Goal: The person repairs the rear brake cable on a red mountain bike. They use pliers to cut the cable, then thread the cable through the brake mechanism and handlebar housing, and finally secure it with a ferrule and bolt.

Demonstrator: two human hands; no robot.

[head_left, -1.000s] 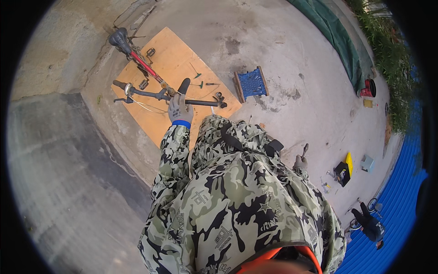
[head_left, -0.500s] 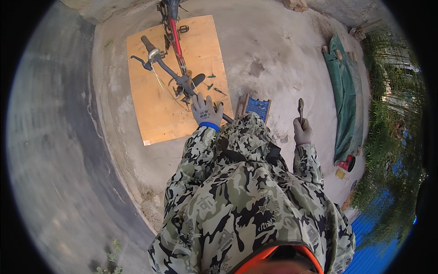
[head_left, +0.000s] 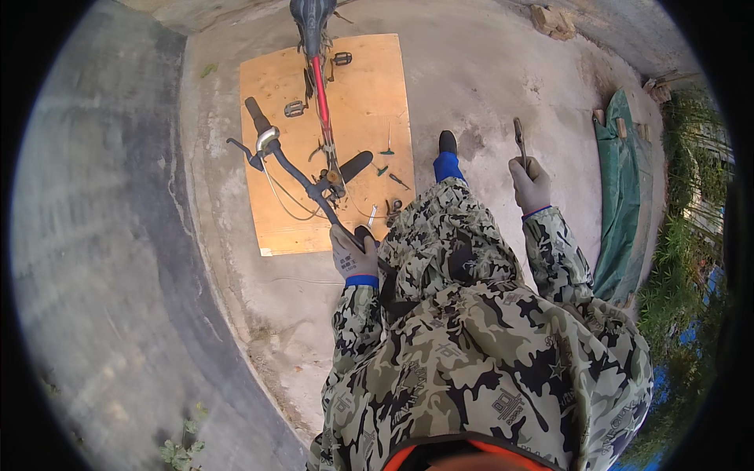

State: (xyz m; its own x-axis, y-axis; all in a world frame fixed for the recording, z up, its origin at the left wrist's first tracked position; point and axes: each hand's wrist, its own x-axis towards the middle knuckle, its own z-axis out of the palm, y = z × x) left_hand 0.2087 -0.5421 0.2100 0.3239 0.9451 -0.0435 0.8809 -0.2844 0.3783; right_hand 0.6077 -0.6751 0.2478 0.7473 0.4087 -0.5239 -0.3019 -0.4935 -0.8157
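Note:
My left hand [head_left: 355, 253], in a grey glove with a blue cuff, is closed round the near end of the handlebar [head_left: 297, 174] of a bicycle [head_left: 323, 94] with a red frame. The bar's far end has a black grip and a brake lever [head_left: 246, 154], with cables hanging below. Out to the right, my gloved right hand [head_left: 531, 187] grips a wrench [head_left: 519, 135], its head pointing up and away. The wrench touches nothing else. On the board near the front of the bicycle lie green-handled tools [head_left: 387, 152], a dark-handled tool [head_left: 398, 181] and a silver wrench [head_left: 372, 213].
The bicycle stands over a wooden board [head_left: 267, 235] on concrete, its saddle [head_left: 312, 23] at the far end. My foot [head_left: 448, 144] is to the board's right. A green tarp [head_left: 616, 204] lies at the right beside plants [head_left: 679, 251]. A grey wall [head_left: 118, 235] runs along the left.
My view has shifted. My left hand, earlier spread over the handlebar, is now wrapped round its near end. My foot has come into view. The wrench stays in my right hand.

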